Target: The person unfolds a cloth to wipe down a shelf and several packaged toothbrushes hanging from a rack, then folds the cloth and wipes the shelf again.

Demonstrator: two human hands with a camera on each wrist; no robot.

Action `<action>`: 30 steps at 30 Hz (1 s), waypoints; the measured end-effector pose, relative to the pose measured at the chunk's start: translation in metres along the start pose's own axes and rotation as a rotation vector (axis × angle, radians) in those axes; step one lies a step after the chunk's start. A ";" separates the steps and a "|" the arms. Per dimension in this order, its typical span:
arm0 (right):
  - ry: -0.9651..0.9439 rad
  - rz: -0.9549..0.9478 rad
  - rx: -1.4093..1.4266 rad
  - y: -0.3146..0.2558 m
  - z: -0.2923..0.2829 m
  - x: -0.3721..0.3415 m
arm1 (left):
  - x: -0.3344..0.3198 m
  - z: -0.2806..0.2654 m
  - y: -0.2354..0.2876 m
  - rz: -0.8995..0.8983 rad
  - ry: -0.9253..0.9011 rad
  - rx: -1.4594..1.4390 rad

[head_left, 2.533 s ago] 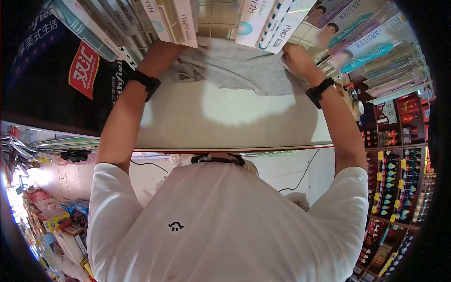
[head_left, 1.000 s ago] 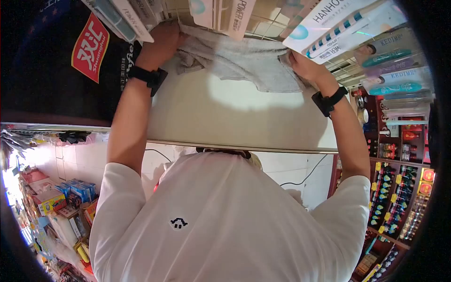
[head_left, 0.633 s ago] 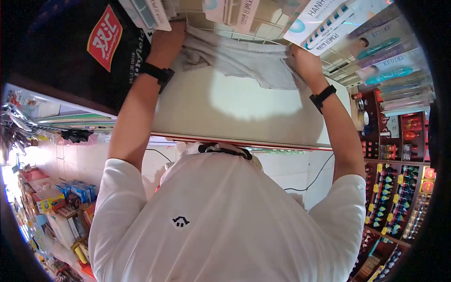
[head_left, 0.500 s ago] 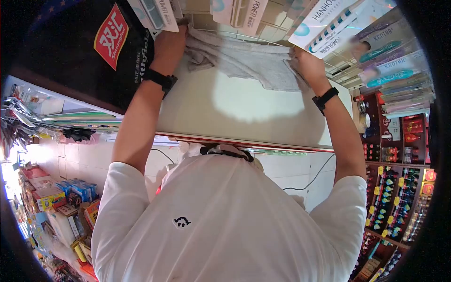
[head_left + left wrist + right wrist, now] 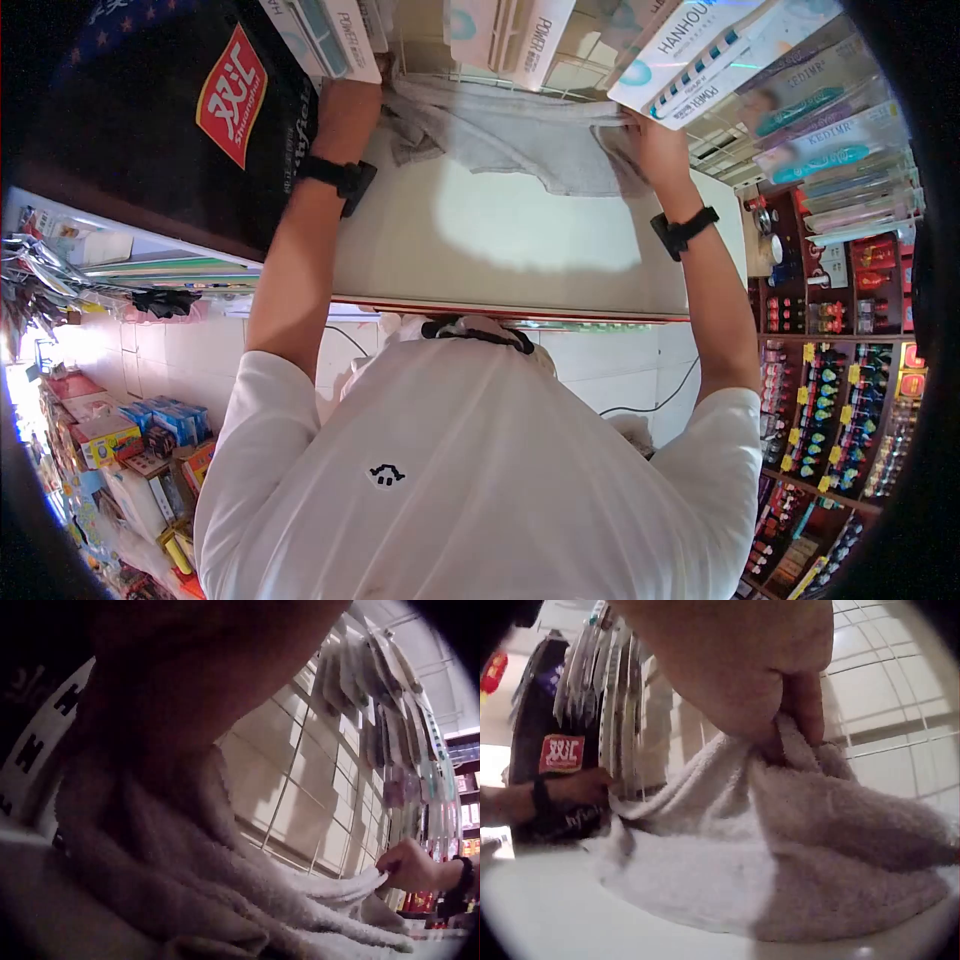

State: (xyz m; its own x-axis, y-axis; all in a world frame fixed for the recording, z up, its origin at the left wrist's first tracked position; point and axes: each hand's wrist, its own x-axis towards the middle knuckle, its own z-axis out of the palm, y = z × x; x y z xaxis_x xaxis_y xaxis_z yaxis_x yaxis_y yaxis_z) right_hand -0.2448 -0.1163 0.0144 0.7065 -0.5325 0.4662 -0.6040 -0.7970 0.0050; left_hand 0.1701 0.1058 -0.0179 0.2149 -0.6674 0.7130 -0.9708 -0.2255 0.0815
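A grey terry towel (image 5: 500, 130) lies spread sideways at the back of a white counter top (image 5: 530, 240), its far edge drawn up between the hands. My left hand (image 5: 348, 112) holds the towel's left end, its fingers partly behind hanging packs; the right wrist view shows that hand pinching the corner. At the other end, my right hand (image 5: 662, 155) grips the bunched towel. Seen close in the right wrist view, the towel (image 5: 697, 877) hangs in folds from the right hand's curled fingers (image 5: 806, 712), its lower part on the counter.
Blister packs of toothbrushes (image 5: 690, 60) hang over the counter's back on a wire grid (image 5: 300, 765). To the left stands a black box (image 5: 150, 130) with a red label. Shelves of small bottles (image 5: 835, 410) rise at right. Stacked boxes (image 5: 110, 440) sit at lower left.
Both hands keep hold of the towel throughout. The head view has shifted, so the black box and hanging packs appear displaced. Over the last half second the left hand appears slightly lower.
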 end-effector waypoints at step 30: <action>0.306 0.219 0.590 -0.061 0.028 0.019 | 0.022 0.010 0.076 0.292 -0.241 0.233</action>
State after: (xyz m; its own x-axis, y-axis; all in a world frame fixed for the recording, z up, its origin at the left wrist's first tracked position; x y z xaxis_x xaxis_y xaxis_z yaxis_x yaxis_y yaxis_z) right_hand -0.1843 -0.0861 -0.0021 0.4033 -0.6633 0.6304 -0.3579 -0.7484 -0.5585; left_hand 0.1019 0.0670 -0.0027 -0.0196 -0.8669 0.4980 -0.9506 -0.1382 -0.2779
